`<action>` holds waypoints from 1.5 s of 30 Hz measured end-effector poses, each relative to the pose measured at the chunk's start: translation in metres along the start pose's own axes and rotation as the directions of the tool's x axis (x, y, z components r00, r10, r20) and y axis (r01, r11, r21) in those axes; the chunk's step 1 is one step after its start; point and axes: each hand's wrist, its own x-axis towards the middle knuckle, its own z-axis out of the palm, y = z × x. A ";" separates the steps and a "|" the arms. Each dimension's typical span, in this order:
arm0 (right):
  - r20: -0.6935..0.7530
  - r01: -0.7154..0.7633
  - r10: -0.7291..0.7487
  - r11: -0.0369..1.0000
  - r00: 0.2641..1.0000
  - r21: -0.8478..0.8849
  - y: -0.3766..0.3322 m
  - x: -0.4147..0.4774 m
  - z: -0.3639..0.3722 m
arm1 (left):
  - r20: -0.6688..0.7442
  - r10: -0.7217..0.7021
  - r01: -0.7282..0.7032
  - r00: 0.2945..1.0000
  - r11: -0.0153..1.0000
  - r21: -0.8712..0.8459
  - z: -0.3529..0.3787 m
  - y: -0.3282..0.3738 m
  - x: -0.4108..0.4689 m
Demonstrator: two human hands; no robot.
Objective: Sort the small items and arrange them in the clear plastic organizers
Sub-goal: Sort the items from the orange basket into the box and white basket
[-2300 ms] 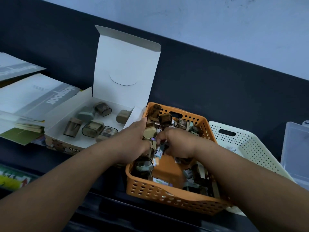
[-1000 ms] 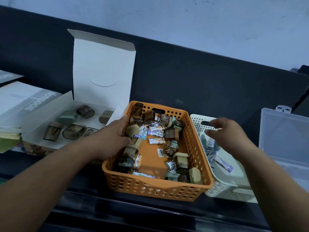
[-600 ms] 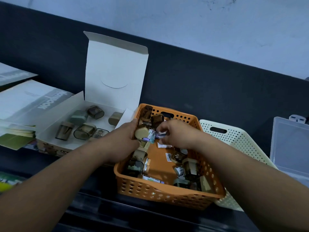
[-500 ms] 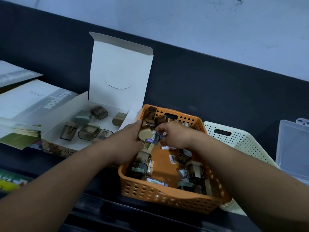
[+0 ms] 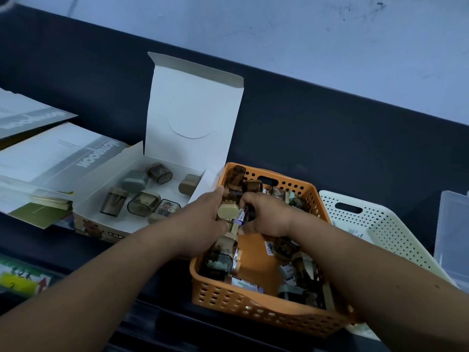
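An orange basket (image 5: 256,309) holds several small brown and beige sharpeners and small wrapped erasers. My left hand (image 5: 200,222) sits at the basket's left wall, its fingers curled round a beige sharpener (image 5: 227,212). My right hand (image 5: 266,217) is inside the basket next to it, pinching a small white-and-purple eraser (image 5: 241,215). A clear plastic organizer (image 5: 454,237) stands at the far right edge, partly out of frame.
An open white cardboard box (image 5: 193,115) to the left holds several sharpeners (image 5: 143,203). A white perforated basket (image 5: 375,222) sits between the orange basket and the organizer. Notebooks (image 5: 58,158) are stacked at the far left.
My right hand came back from the white basket into the orange basket and closed on a small eraser. My left hand stayed at the basket's left wall.
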 end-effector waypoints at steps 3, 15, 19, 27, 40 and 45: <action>-0.027 0.020 -0.019 0.999 0.999 0.036 0.003 -0.001 0.001 | -0.001 0.001 -0.001 1.000 1.000 -0.006 0.000 0.000 0.000; 0.132 0.037 -0.009 0.976 0.991 -0.217 0.019 -0.024 -0.007 | 0.005 0.001 -0.001 1.000 1.000 0.004 0.000 0.003 -0.001; 0.085 0.044 -0.030 0.985 0.996 -0.166 0.018 -0.022 -0.003 | -0.002 0.007 -0.007 1.000 1.000 0.005 -0.001 0.006 -0.003; 0.017 0.027 -0.033 0.956 0.999 0.292 0.022 -0.028 -0.010 | -0.017 0.027 -0.027 1.000 1.000 -0.004 -0.003 0.012 -0.008; -0.280 0.046 0.277 0.630 0.919 0.775 0.073 -0.110 -0.056 | 0.001 0.024 -0.024 1.000 0.999 0.039 -0.002 0.017 -0.009; -0.275 -0.130 0.514 0.620 0.812 0.774 0.107 -0.137 -0.046 | -0.008 0.047 -0.046 0.999 0.997 0.063 -0.001 0.019 -0.008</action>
